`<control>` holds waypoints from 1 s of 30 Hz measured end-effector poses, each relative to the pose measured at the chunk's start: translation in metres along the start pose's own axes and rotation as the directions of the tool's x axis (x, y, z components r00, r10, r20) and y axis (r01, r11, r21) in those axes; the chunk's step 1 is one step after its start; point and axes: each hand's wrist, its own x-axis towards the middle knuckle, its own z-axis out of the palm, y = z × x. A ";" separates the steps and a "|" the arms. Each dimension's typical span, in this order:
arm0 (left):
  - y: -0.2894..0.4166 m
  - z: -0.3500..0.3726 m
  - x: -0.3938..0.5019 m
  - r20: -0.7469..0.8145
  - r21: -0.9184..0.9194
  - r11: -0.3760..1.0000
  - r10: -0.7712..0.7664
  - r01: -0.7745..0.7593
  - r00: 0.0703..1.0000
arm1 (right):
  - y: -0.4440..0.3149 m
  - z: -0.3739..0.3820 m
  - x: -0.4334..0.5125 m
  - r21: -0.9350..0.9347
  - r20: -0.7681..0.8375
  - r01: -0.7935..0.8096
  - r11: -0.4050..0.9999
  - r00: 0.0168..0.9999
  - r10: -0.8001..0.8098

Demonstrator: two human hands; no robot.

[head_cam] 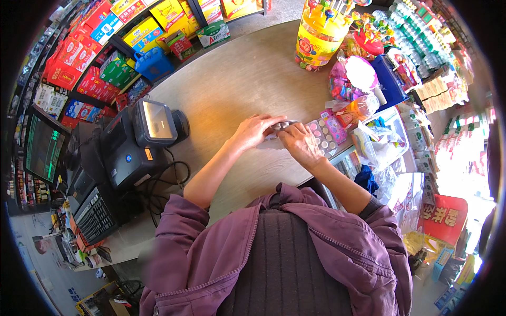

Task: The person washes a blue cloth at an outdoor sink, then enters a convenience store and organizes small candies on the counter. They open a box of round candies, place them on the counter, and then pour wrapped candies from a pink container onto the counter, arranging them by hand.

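Observation:
Both my hands meet over the wooden counter [253, 75]. A small silvery pack [284, 125], perhaps a blister sheet, lies between my left hand [256, 130] and my right hand [299, 143]; the fingers of both touch it and partly cover it. Under and beside my right hand are blister sheets [325, 136] with round pink and pale pieces, and a pink patterned card [334, 125] adjoins them. Something whitish and flat [272, 142] shows on the counter below my hands.
On the left stand a black checkout machine [130, 146] with cables, a keyboard [95, 215] and a monitor [45, 146]. A yellow lollipop tub [318, 43], bagged sweets [342, 81], a blue bin [389, 81] and a clear plastic basket [401, 138] line the right side.

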 end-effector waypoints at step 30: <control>0.008 0.003 -0.019 -0.131 0.184 0.906 -0.362 0.381 0.923 | -0.015 -0.031 -0.071 -0.268 0.295 -0.740 0.617 0.547 0.784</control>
